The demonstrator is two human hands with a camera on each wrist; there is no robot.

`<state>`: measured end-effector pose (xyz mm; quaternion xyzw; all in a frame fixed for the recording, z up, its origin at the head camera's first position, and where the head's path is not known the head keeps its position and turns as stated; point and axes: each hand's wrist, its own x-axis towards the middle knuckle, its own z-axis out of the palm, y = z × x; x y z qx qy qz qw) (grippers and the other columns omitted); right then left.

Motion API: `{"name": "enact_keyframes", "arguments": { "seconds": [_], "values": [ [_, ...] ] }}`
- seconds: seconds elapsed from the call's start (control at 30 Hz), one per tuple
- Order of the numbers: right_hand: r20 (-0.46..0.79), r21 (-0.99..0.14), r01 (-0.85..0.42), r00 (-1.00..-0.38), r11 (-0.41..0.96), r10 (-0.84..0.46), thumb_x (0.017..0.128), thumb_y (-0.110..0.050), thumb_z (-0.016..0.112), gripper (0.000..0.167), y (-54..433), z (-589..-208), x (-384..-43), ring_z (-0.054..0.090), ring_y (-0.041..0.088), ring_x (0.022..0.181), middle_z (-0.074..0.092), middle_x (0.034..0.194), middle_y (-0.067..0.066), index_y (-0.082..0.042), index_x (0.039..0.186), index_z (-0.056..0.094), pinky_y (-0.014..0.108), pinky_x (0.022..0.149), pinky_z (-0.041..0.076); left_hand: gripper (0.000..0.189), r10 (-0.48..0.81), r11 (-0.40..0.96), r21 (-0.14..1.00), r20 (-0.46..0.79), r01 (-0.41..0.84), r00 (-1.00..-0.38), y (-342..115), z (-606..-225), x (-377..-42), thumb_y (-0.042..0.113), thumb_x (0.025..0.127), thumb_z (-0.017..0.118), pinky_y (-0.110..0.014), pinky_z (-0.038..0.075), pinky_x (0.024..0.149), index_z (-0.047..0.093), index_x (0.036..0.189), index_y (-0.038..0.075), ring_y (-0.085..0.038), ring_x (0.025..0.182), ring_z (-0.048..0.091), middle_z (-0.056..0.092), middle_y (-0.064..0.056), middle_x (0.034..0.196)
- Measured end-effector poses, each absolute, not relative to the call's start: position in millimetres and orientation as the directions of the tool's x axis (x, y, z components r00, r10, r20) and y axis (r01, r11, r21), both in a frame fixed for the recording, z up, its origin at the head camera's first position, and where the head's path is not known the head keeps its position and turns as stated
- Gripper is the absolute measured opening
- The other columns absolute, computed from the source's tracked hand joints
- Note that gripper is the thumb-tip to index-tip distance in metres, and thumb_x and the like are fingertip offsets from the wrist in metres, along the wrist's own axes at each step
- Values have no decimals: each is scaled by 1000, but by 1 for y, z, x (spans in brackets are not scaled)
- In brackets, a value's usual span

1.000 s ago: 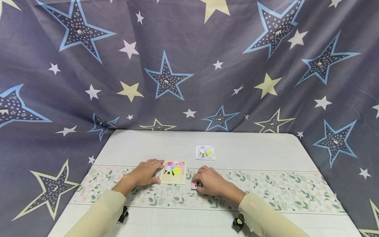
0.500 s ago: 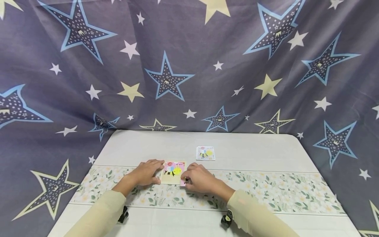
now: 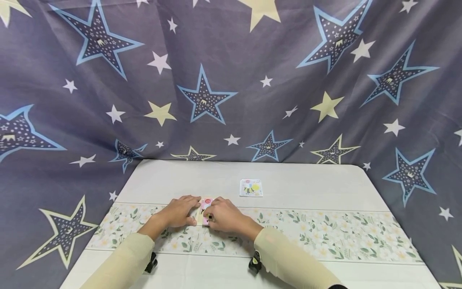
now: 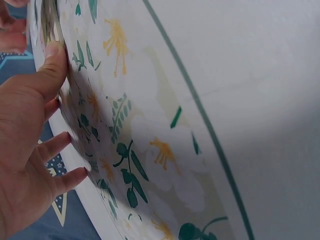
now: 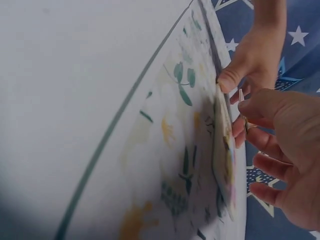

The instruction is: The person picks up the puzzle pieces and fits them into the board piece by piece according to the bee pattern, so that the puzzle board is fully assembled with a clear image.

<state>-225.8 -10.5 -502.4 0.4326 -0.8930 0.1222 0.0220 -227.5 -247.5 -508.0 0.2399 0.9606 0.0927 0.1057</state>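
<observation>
A puzzle board (image 3: 207,201) with a pale wooden frame and a pink bee picture lies on the floral band of the tablecloth. My left hand (image 3: 179,212) rests along the board's left side, thumb at the near corner and the other fingers spread. Over the board, my right hand (image 3: 226,216) pinches a small pink puzzle piece (image 3: 205,221) with dark marks, near the board's lower left. In the right wrist view the puzzle piece (image 5: 242,96) shows edge-on between thumb and fingers, above the board (image 5: 220,132). The right hand hides most of the bee picture.
A white picture card (image 3: 251,188) printed with the same bee lies behind the board, slightly right. The white table (image 3: 306,184) ends at the back against a dark curtain (image 3: 231,100) with stars. Each wrist carries a small black camera.
My right hand has moved left with the puzzle piece, from the cloth right of the board to over the board's lower left part. My left hand stays at the board's left side.
</observation>
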Motion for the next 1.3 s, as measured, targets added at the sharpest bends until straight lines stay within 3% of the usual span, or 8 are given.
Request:
{"name": "enact_keyframes", "arguments": {
  "seconds": [0.6, 0.93, 1.3],
  "values": [
    [130, -118, -770, -638, 627, -759, 90, -32, 72, 16, -33, -514, -234, 65, 19, 105, 75, 102, -12, -29, 104, 79, 36, 79, 55, 71, 486, 864, 233, -163, 446, -858, -247, -510, -228, 52, 86, 74, -67, 38, 110, 56, 143, 14, -37, 148, 39, 42, -9, 161],
    [91, -103, -758, -651, 644, -753, 90, -34, 72, 14, -35, -511, -236, 65, 19, 113, 76, 107, -16, -33, 102, 80, 37, 83, 55, 70, 487, 865, 226, -157, 449, -859, -247, -508, -227, 51, 86, 74, -68, 39, 109, 57, 143, 14, -36, 148, 39, 42, -9, 161],
    [31, -58, -763, -646, 644, -763, 93, -39, 71, 11, -35, -509, -235, 62, 17, 106, 68, 106, -12, -39, 101, 78, 36, 79, 53, 68, 489, 863, 229, -158, 450, -858, -246, -505, -225, 49, 86, 75, -67, 39, 109, 58, 141, 13, -37, 147, 41, 43, -9, 161]
  ]
}}
